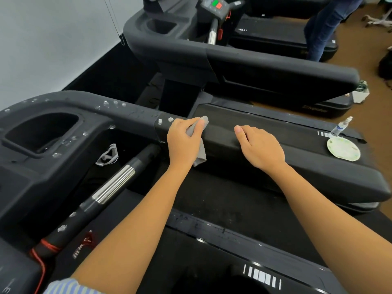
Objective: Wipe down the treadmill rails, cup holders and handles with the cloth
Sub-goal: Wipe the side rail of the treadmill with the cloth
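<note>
The black treadmill side rail [297, 164] runs from the console at left to the right edge. White foam blobs dot the rail's curved left part [110, 105] and the rim of the cup holder [42, 132]. My left hand [183, 143] presses a grey cloth [200, 149] onto the rail just right of the last blobs; the cloth hangs down the near side. My right hand [259, 146] rests flat on the rail further right, fingers together, holding nothing. A black handle with a ribbed chrome section [114, 185] slants below the rail, with foam spots on its lower part.
A small spray bottle [341, 127] and a round pale plate [343, 149] sit on the deck beyond the rail at right. A second treadmill [254, 66] stands behind. A person's legs in dark trousers [326, 24] are at the top right. A white face mask [108, 155] lies below the console.
</note>
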### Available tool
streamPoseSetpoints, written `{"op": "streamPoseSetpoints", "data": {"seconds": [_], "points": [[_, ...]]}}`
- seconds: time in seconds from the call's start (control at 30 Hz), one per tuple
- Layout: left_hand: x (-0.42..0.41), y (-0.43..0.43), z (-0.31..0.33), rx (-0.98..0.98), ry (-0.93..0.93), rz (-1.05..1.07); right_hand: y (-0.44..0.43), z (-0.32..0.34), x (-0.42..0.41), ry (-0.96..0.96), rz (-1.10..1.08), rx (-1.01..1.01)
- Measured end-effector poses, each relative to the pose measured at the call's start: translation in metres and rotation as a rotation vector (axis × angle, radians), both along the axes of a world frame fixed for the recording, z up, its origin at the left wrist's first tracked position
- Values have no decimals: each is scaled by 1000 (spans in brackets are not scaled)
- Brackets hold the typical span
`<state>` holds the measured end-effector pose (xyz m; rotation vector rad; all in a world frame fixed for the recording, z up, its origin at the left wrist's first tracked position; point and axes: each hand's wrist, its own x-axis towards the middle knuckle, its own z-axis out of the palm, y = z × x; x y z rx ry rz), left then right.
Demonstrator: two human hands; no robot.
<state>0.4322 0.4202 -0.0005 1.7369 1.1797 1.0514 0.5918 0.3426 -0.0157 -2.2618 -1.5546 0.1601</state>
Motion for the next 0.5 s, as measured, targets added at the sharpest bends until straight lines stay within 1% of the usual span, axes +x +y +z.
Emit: {"op": "streamPoseSetpoints", "data": {"seconds": [0.1,0.17,0.23,0.3,0.37,0.43,0.5], "points": [[-8,-20,8,-200,-174,38,-1,4,-6,180,-3,141],[-12,-29,8,-293,-278,73,-1,13,-25,365,37,254],[-14,-37,8,-364,-344,98,0,25,-52,578,123,301],[-17,-41,8,-407,-387,114,1,34,-80,804,213,269],[-24,-42,12,-426,-416,122,5,35,-100,1012,250,207],[-34,-41,12,-426,-400,119,9,33,-111,1106,255,176],[-48,-37,8,-423,-359,107,14,27,-118,1101,251,160]]}}
